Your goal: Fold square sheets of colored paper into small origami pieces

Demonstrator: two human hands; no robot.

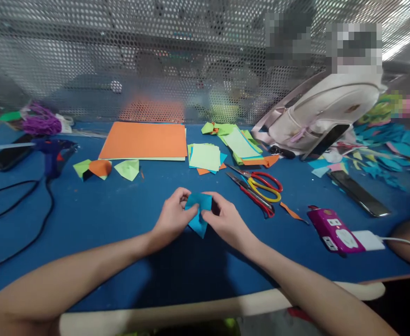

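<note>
A small piece of blue paper (199, 212), partly folded, is held just above the blue table (96, 224) at the centre. My left hand (173, 217) pinches its left side with fingers closed on it. My right hand (225, 219) grips its right side the same way. The paper's lower corner points down between both hands.
Two pairs of scissors, red (250, 193) and yellow (266, 190), lie right of my hands. An orange sheet (143, 140), stacks of coloured squares (206, 157), folded pieces (100, 168), a glue gun (54, 151), phones (358, 192), a purple power strip (332, 228) and a white backpack (323, 112) surround them. Another person's arm (409, 235) rests at the right edge.
</note>
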